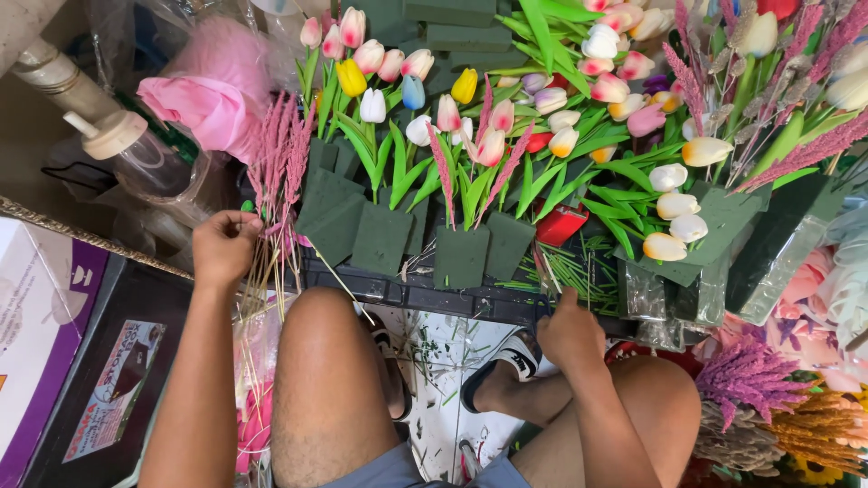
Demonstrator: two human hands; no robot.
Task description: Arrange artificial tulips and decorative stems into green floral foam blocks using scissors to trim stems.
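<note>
My left hand [223, 246] is closed around a bunch of thin pale stems topped with pink feathery sprigs [278, 154], at the left end of a dark crate. My right hand [570, 330] is closed on a thin stem [544, 269] that reaches up toward a red object [561, 223] among the leaves. In front of me stand several dark green foam blocks [382, 237] stuck with artificial tulips [434, 108] in pink, white, yellow and blue. My bare knees and black-and-white sandals [506, 361] are below.
A dark crate edge [425, 294] runs between my knees and the foam blocks. A purple-and-white carton [41, 316] lies at left, with a clear bottle [136, 149] and pink tissue [203, 99] above it. Purple and orange dried sprigs [768, 398] lie at right. Green cuttings litter the floor.
</note>
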